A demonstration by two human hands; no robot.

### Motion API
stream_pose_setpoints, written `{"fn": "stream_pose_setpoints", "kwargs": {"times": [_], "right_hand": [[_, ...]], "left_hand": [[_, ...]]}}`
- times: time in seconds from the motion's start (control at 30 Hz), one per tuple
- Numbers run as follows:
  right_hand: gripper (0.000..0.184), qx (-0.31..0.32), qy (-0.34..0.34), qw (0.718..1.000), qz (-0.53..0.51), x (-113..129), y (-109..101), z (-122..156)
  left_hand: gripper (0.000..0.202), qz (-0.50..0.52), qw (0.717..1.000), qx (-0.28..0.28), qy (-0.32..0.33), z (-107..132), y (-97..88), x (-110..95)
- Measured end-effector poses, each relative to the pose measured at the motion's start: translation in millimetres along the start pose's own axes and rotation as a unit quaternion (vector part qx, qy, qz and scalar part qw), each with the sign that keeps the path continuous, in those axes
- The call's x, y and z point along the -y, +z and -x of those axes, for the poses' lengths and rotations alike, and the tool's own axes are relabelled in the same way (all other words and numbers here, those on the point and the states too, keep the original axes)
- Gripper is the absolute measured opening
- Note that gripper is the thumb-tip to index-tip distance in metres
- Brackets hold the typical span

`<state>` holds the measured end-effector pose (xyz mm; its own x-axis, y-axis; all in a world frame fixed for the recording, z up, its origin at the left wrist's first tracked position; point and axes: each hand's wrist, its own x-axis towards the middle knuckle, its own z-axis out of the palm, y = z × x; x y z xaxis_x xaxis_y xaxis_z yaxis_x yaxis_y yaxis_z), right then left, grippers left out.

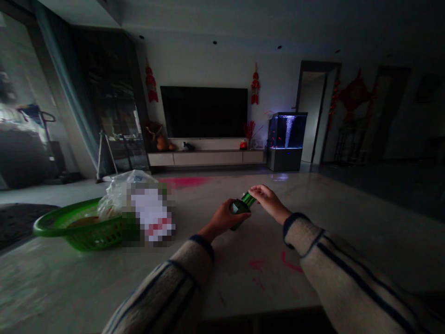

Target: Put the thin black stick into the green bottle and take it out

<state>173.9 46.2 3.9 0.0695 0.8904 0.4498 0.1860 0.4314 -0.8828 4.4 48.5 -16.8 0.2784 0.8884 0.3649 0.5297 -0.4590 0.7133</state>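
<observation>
Gripping a green bottle (247,200), left hand (224,217), right fingers (260,189) touching, label (236,207) unreadable

No writing can be read in this view. Near left, the white and red label on a package (151,214) is pixelated, so its wording is hidden. At centre, the pale label on a green glass bottle (248,199) is too dark and too small to read. On the far right wall, a red diamond-shaped hanging ornament (353,94) is too dim and distant for any marks to be made out.
</observation>
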Motion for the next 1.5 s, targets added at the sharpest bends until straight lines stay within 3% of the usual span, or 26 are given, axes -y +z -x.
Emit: {"fn": "stream_pose_setpoints", "kwargs": {"times": [0.43, 0.63, 0.8, 0.97, 1.2, 1.5], "right_hand": [[0.023, 0.033, -0.025, 0.999, -0.019, 3.6, -0.9, 2.0], [0.027, 0.005, -0.032, 0.999, 0.012, -4.1, 0.9, 0.5], [0.025, 0.029, -0.035, 0.999, 0.017, -5.2, -1.9, -0.8], [0.025, 0.042, -0.019, 0.999, 0.013, 3.7, -4.5, 1.2], [0.047, 0.012, 0.004, 0.999, 0.041, -6.0, -3.4, -1.0], [0.038, 0.044, 0.041, 0.998, -0.011, 0.6, -5.9, 1.4]], "left_hand": [[0.063, 0.001, 1.0, -0.001, -0.017, 1.6, 0.2, 0.7], [0.064, -0.007, 1.0, -0.005, -0.011, -0.3, 0.9, 3.4], [0.064, 0.002, 1.0, 0.003, -0.015, -1.5, 0.5, 3.5], [0.063, 0.003, 1.0, 0.002, -0.018, -1.6, -0.3, 3.1], [0.065, -0.009, 1.0, 0.006, -0.022, 0.0, -0.4, -2.1], [0.063, 0.004, 0.999, 0.005, -0.04, -0.3, -3.2, -3.5]]}}
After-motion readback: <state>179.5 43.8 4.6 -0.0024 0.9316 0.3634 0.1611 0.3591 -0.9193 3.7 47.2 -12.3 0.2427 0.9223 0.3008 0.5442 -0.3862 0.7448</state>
